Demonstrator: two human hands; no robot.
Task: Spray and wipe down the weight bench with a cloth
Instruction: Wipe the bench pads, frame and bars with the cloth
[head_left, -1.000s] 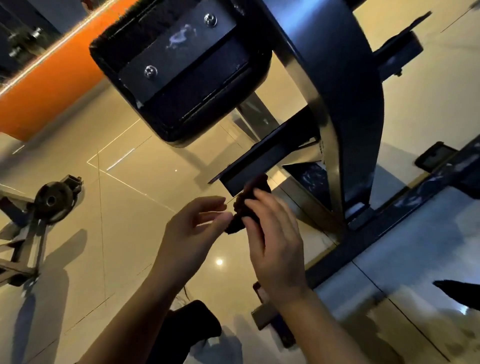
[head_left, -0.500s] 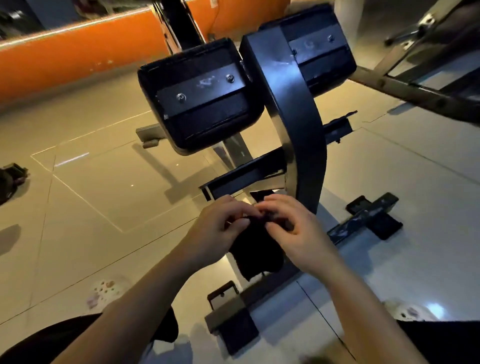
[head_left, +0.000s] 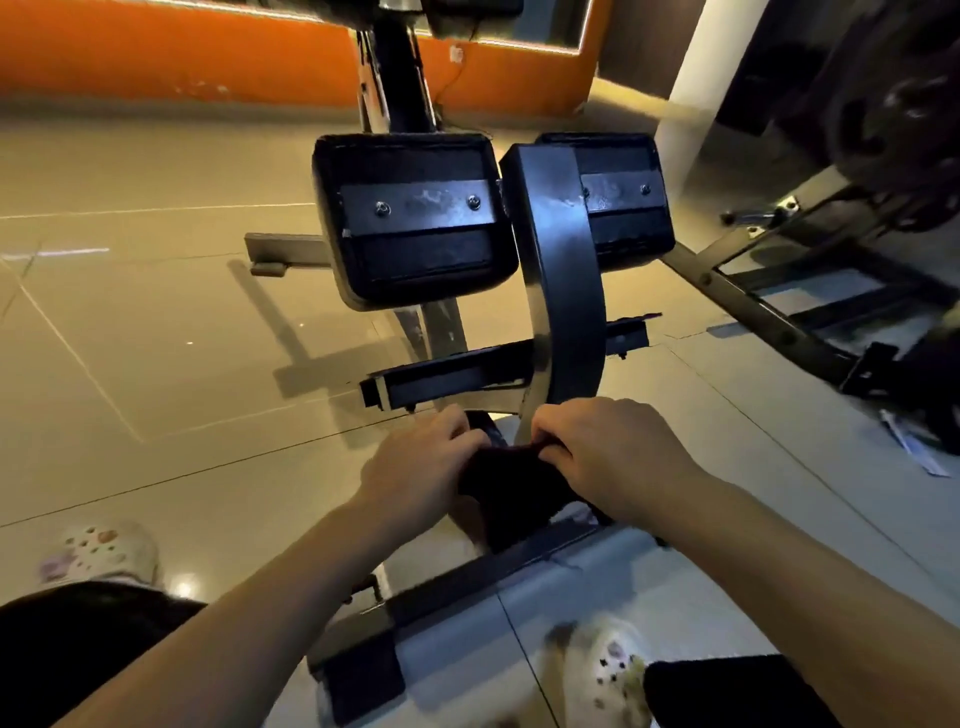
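Both hands pinch a dark cloth by its top edge, fingers curled over it: the left hand on the left corner, the right hand on the right. The cloth hangs between them, low in front of the bench's curved black upright, whose foot the right knuckles nearly touch. Behind the upright sit 2 black pads, side by side, each with a bolted metal plate. A crossbar runs just above the hands. Below, a base rail lies on the glossy tile floor. 2 pale clogs show near the bottom corners. An orange wall runs behind.
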